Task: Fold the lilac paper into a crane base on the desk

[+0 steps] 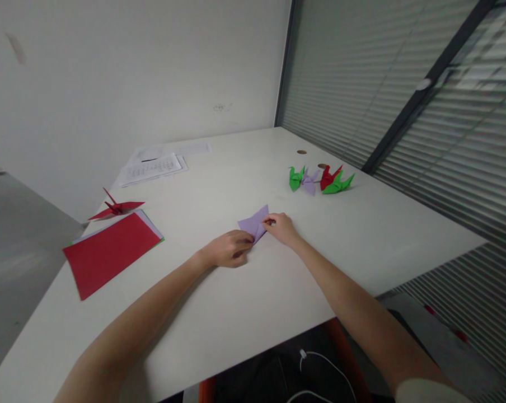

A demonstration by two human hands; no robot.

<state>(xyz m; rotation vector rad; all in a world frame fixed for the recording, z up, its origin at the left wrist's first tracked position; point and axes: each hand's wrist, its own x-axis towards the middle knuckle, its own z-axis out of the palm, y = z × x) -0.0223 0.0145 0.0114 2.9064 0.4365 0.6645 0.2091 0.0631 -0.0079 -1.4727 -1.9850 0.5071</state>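
A partly folded sheet of purple origami paper [253, 221] lies on the white table in front of me. My left hand [232, 247] is closed at its near left edge, with the fingertips pressed on the paper. On the right edge, my right hand [280, 228] pinches the paper between thumb and forefinger. The left fingertips and the hand cover parts of the lower fold.
Several folded paper cranes [307, 181] in green, purple and red stand at the right. At the left, a red paper crane [116, 208] sits behind a stack of coloured paper [114, 252]. Written sheets [152, 168] lie farther back, by the wall.
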